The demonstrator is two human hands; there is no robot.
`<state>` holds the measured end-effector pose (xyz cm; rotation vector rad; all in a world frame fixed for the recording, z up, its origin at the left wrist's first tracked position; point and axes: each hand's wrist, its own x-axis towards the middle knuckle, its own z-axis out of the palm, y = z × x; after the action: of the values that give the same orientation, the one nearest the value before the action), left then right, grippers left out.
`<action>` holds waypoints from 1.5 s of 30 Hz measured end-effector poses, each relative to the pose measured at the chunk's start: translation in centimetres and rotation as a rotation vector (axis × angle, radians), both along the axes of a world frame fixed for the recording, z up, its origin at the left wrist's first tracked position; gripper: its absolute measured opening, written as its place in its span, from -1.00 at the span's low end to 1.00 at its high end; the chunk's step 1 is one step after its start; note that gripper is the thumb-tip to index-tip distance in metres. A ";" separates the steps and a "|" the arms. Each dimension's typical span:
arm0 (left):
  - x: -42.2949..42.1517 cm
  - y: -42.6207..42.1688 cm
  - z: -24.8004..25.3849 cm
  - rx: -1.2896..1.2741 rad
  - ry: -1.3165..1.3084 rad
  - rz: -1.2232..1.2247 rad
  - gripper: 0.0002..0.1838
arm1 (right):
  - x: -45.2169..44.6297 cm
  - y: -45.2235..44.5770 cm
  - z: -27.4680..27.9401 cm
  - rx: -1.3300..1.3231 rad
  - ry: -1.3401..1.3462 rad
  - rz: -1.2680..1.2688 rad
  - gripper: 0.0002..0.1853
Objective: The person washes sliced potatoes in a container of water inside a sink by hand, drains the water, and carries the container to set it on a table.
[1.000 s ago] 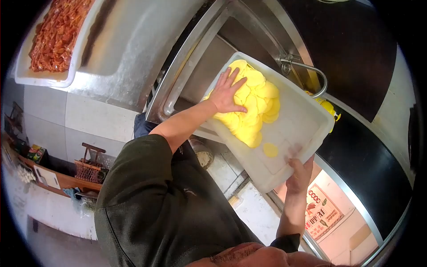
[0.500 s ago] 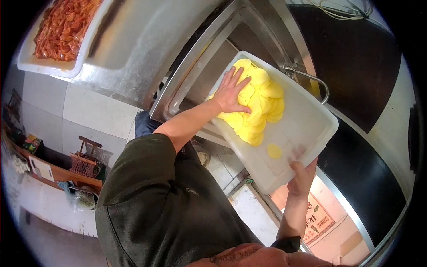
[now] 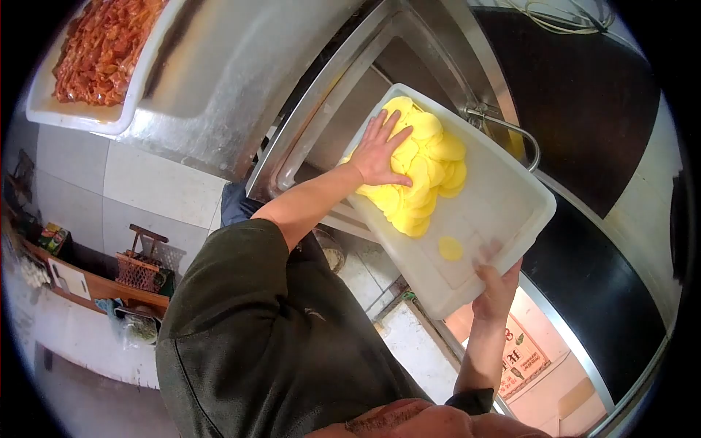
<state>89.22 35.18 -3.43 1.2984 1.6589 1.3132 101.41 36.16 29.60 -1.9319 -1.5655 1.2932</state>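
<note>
Left hand (image 3: 374, 157): splayed wide, with the back of the hand uppermost, and laid on the yellow slices (image 3: 431, 164); whether any slice is pinched cannot be told, as the palm is hidden.
Right hand (image 3: 496, 288): closed around one end of the pale tray (image 3: 496, 204), the thumb seen at the end wall, the other fingers dimly made out through the plastic.
Tray's long axis: run roughly from the left hand's end toward the right hand's end, so that the tray is spanned by the two.
Slice heap: gathered under the left hand and spread just past its fingertips and thumb, toward the right hand; bare tray floor is left before the right hand is reached.
Nearer hand: the left, by which the heap is touched; the right is kept to the tray alone.
Lone slice (image 3: 450, 248): lying flat between the hands, nearer the right, touched by neither.
Sink (image 3: 285, 131): set beneath and beyond the left hand; any contact with the tray is hidden.
White tub (image 3: 80, 117): placed on the metal worktop (image 3: 219, 66), well apart to the left of the left hand.
</note>
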 end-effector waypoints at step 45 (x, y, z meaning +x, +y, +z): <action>1.2 -0.1 -0.6 0.032 -0.100 -0.014 0.19 | 0.7 -0.1 -0.3 0.018 -0.069 -0.005 -0.12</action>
<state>90.42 35.09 -3.98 1.2403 1.5638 1.3793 102.06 36.09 29.33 -1.9880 -1.5979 1.2178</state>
